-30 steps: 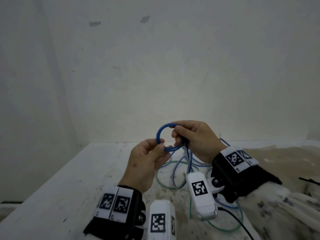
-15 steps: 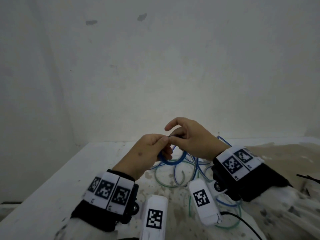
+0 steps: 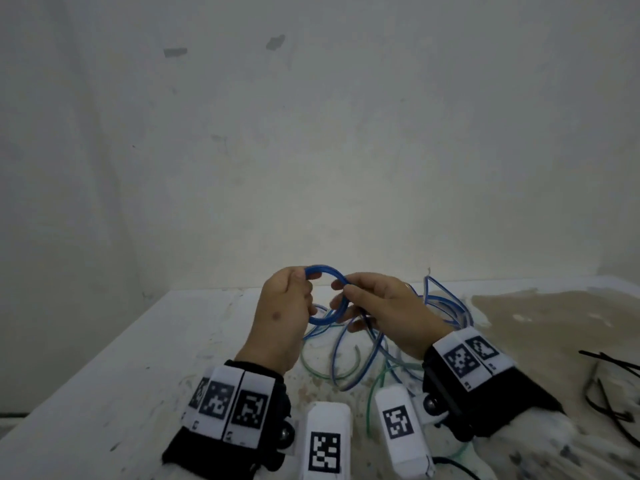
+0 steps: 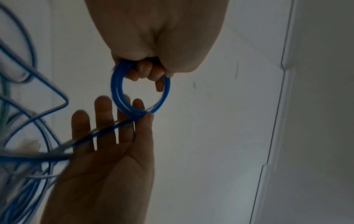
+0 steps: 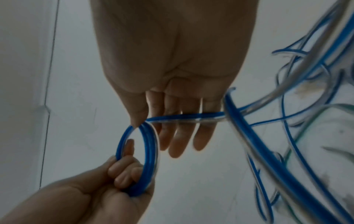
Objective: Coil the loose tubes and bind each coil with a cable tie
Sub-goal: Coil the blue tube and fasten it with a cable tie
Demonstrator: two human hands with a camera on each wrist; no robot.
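A small coil of blue tube (image 3: 337, 308) (image 4: 117, 91) (image 5: 149, 145) is held upright above the table between both hands. My left hand (image 3: 304, 282) (image 4: 145, 69) (image 5: 124, 174) grips its left side with curled fingers. My right hand (image 3: 343, 289) (image 4: 145, 115) (image 5: 141, 125) pinches its right side between thumb and index, the other fingers (image 5: 180, 141) straight. The free length of the tube (image 5: 184, 118) runs across those fingers and down into the loose pile. Several black cable ties (image 3: 602, 386) lie on the table at the far right.
Loose blue and green tubes (image 3: 346, 362) sprawl on the white table (image 3: 138, 358) below and right of my hands. A brown stained patch (image 3: 540, 306) covers the table's right side. A bare wall stands close behind.
The coil dipped low between my hands half a second ago and is now raised again. My right hand went from a curled grip to a thumb pinch with straight fingers.
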